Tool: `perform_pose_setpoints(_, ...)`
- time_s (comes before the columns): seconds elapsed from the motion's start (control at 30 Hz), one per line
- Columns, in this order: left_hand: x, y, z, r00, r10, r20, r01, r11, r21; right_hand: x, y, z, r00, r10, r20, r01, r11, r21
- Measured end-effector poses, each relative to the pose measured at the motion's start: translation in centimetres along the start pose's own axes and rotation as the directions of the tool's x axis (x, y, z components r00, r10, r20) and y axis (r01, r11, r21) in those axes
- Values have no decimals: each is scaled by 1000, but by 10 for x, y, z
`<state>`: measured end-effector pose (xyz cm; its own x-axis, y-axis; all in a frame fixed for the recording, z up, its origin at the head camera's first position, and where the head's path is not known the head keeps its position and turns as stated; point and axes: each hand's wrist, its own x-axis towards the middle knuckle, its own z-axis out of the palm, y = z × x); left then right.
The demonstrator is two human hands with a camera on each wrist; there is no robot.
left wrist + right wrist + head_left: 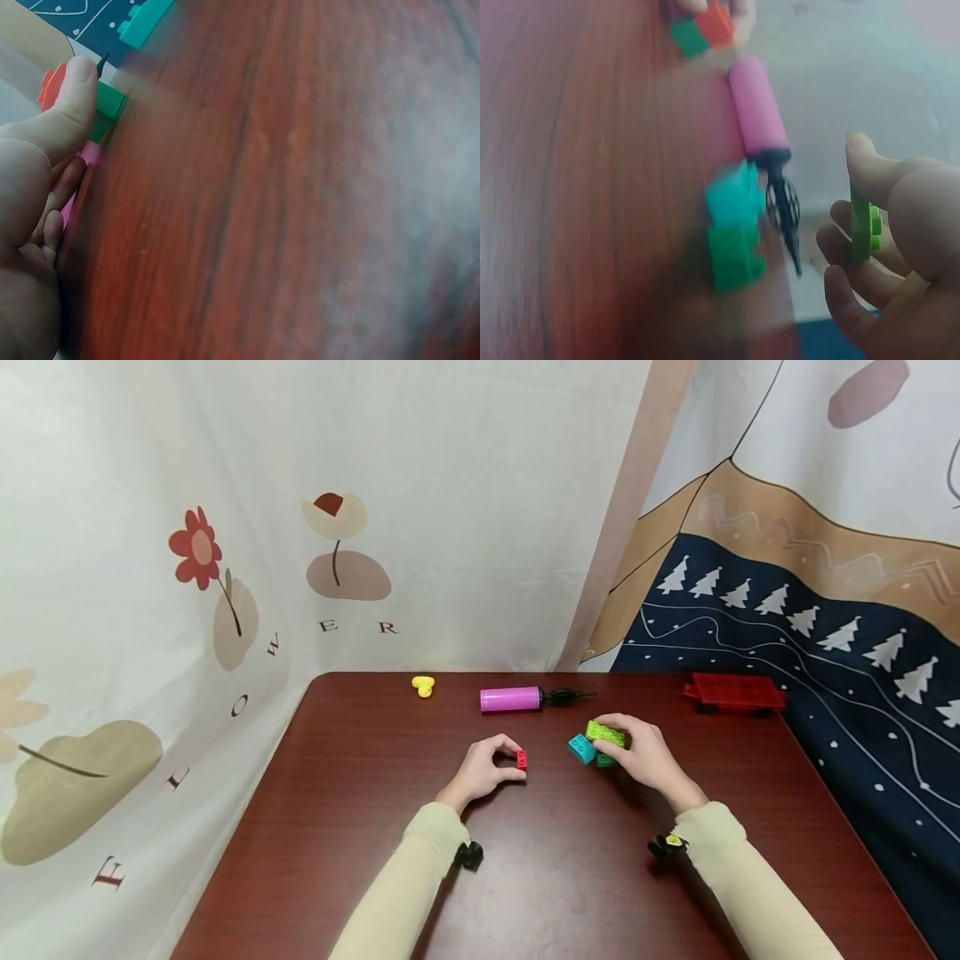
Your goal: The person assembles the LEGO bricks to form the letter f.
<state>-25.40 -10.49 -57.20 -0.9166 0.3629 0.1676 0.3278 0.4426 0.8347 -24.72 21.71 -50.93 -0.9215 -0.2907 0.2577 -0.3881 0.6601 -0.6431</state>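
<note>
Pale cloth [480,510] hangs beyond the table [585,893], printed with flowers and letters on the left; on the right, a navy panel [712,677] carries a row of white trees. Wood grain runs across the reddish-brown tabletop. Along its far side lie 3 objects: a small yellow toy [423,686] on the left, a pink pump [511,699] with a black nozzle pointing right near the middle, and a red toy cart [738,692] at the far right corner.

Nearer, 2 hands reach in from pale yellow sleeves [397,893], with a black device [469,856] at each wrist. On the left, the left hand [483,770] pinches a red block [521,760] between thumb and fingers, and the wrist views show a green block [110,103] set against the red piece in the same grip. To the right, the right hand [647,752] holds a thin lime block [605,733] with studs, the thumb at 1 edge and the fingers at the other.

On the table between the hands, nearer the right, are 2 more blocks: a teal block [581,748] on the left and a dark green block [604,761] just beside it on the right, partly covered by the lime piece in the head view. In the right wrist view the lime piece is apart from both.
</note>
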Motion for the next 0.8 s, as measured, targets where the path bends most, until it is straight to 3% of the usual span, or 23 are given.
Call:
perform_pose_setpoints(0.23, 0, 1, 0, 1000, 3, -1, -3, 1000, -25, 17, -29, 23, 996, -75, 47, 73, 996, 55)
perform_pose_setpoints(0.53, 1, 0, -1, 1000, 1, 6, -1, 1000, 3, 29, -47, 64, 979, -175, 100, 168, 983, 75)
perform_pose_setpoints(0.8, 1, -1, -2, 999, -33, 0, 33, 998, 57, 28, -53, 90, 973, -165, 164, 157, 986, 63)
